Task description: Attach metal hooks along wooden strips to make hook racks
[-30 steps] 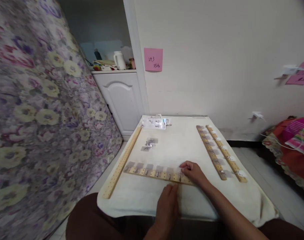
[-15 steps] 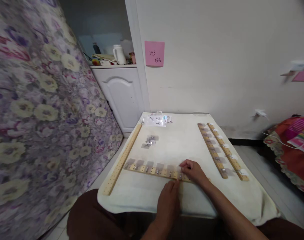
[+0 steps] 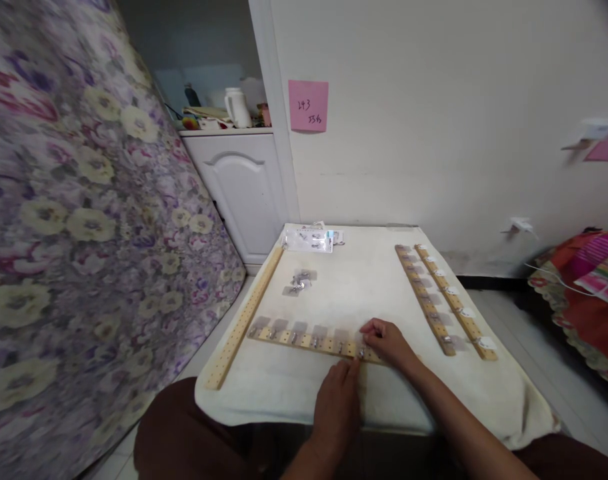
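A wooden strip with holes point(image 3: 304, 338) lies crosswise on the near part of the table, with several metal badge clips point(image 3: 295, 337) along it, each with a clear plastic tab. My right hand point(image 3: 387, 340) is closed in a pinch at the tab of a clip near the strip's right part. From the near side, my left hand point(image 3: 338, 393) reaches the same clip point(image 3: 361, 351), its fingers drawn together and fingertips at the strip's edge. The fingers partly hide this clip. A small pile of loose clips point(image 3: 300, 283) lies farther back.
A bare perforated wooden strip point(image 3: 244, 320) runs along the table's left side. Two more strips point(image 3: 424, 297) with clips lie at the right. A clear package point(image 3: 309, 240) lies at the back edge of the cloth-covered table point(image 3: 354, 280), before the wall. A floral curtain point(image 3: 84, 233) hangs at left.
Both hands stay at the same clip with hardly any movement. The strips and the loose clips have not moved.
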{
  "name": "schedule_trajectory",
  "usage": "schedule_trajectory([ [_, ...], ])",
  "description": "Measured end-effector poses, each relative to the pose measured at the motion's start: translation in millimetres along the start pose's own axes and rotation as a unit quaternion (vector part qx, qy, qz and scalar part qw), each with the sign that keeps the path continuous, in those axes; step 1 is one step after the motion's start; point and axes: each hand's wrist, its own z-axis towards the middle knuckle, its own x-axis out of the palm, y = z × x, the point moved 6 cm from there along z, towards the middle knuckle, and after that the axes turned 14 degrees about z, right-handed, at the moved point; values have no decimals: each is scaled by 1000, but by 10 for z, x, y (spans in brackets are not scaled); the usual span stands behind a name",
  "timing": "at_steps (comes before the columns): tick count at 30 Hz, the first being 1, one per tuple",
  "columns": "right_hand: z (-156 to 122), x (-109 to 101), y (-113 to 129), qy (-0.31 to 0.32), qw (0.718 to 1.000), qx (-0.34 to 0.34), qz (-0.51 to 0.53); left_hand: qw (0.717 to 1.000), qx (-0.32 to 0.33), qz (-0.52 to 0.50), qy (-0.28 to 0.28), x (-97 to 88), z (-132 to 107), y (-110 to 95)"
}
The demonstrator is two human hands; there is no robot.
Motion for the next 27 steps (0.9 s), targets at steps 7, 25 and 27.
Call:
schedule_trajectory([
  [7, 1, 6, -7, 1, 1000, 2, -4, 1000, -3, 1, 17, -39, -1, -25],
  [25, 9, -2, -34, 4, 1000, -14, -23, 1000, -6, 3, 21, -45, -9, -19],
  [27, 6, -1, -34, 5, 1000, -13, -22, 1000, -5, 1, 26, -56, -9, -25],
])
